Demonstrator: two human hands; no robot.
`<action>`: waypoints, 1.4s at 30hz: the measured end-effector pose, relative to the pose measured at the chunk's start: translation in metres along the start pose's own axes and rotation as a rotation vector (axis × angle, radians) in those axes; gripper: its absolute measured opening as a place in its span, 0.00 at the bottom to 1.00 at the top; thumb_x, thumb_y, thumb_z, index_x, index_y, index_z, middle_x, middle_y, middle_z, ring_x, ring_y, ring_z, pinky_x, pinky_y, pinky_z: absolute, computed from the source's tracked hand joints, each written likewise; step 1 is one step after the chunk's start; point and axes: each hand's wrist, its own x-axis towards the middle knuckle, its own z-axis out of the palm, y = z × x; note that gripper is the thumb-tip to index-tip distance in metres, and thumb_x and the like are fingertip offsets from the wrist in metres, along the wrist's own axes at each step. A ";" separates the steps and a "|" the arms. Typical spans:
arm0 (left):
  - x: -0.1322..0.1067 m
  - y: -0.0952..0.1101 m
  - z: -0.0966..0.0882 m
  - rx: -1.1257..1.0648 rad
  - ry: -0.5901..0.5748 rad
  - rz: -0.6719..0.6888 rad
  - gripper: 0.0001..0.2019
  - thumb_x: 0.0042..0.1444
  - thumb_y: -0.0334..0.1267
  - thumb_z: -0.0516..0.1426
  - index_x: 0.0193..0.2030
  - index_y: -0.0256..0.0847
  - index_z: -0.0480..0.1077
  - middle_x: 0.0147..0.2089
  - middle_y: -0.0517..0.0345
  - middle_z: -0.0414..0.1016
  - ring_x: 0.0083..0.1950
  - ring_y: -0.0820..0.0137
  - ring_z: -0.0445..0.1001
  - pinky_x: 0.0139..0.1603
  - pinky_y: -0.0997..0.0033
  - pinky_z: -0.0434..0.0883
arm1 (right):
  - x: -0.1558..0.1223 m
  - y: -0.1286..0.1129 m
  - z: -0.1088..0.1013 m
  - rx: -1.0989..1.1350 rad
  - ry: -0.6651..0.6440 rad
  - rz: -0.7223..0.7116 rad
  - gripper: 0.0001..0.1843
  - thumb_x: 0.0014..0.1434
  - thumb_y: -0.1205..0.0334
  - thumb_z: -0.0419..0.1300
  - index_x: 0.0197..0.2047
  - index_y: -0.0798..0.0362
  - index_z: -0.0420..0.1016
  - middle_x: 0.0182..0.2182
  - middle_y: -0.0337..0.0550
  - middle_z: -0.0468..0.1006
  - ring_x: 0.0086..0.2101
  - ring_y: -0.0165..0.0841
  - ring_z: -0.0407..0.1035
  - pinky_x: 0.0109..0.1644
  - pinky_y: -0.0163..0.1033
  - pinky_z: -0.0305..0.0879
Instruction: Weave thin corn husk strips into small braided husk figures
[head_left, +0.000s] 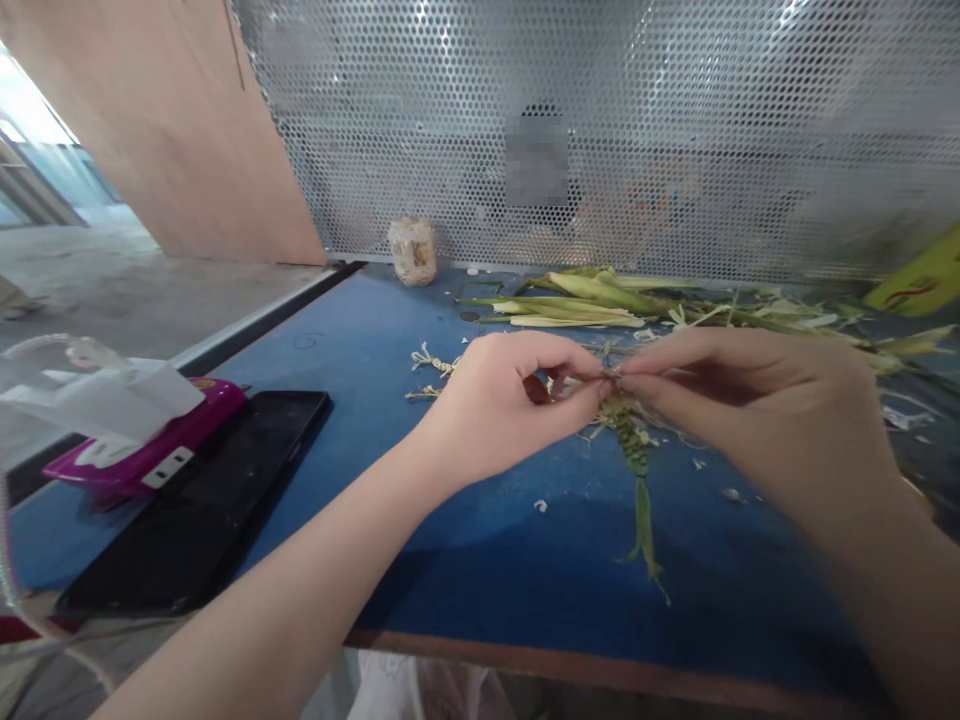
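Note:
Fingertip to fingertip over the blue table, both my hands are closed in a pinch. My left hand (510,400) and my right hand (780,400) grip the upper end of a braided corn husk (630,440) between thumb and forefinger. Its green plait hangs down towards me, ending in a loose split tail near the tabletop. Thin frayed strands stick out around the pinched end, and my fingers hide most of that part. Partly covered by my left hand, another pale braided husk piece (439,365) lies on the table.
Loose green corn husks (592,295) lie along the back, before a perforated metal panel (450,120). A wrapped jar (413,250) stands at the back left. Near the left edge are a black phone (217,500) and a purple power strip (180,435) with a white plug (142,395).

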 end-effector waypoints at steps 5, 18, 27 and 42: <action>-0.001 0.000 0.000 -0.113 -0.036 -0.048 0.06 0.50 0.34 0.55 0.30 0.35 0.72 0.29 0.55 0.72 0.27 0.76 0.66 0.25 0.77 0.66 | 0.001 0.001 0.000 -0.023 0.004 -0.004 0.03 0.45 0.66 0.63 0.25 0.49 0.74 0.23 0.34 0.76 0.24 0.28 0.70 0.24 0.33 0.68; 0.000 0.001 0.000 -0.241 -0.054 -0.078 0.05 0.49 0.34 0.55 0.30 0.34 0.71 0.25 0.59 0.68 0.24 0.79 0.61 0.22 0.78 0.60 | -0.001 0.001 0.003 0.046 0.011 0.031 0.03 0.45 0.65 0.63 0.23 0.50 0.71 0.22 0.34 0.73 0.23 0.27 0.68 0.23 0.32 0.67; 0.001 0.000 0.000 -0.164 -0.071 -0.078 0.06 0.50 0.36 0.55 0.30 0.36 0.72 0.28 0.56 0.71 0.30 0.75 0.67 0.29 0.75 0.65 | 0.004 0.005 -0.001 0.123 -0.076 0.157 0.05 0.47 0.59 0.62 0.25 0.50 0.72 0.22 0.34 0.73 0.20 0.24 0.65 0.21 0.31 0.64; 0.000 0.000 0.001 -0.010 -0.046 -0.064 0.05 0.49 0.34 0.55 0.29 0.36 0.71 0.27 0.58 0.71 0.28 0.76 0.66 0.26 0.77 0.65 | 0.004 0.002 -0.001 0.101 -0.124 0.183 0.04 0.46 0.59 0.62 0.24 0.50 0.72 0.20 0.34 0.72 0.22 0.27 0.68 0.27 0.36 0.69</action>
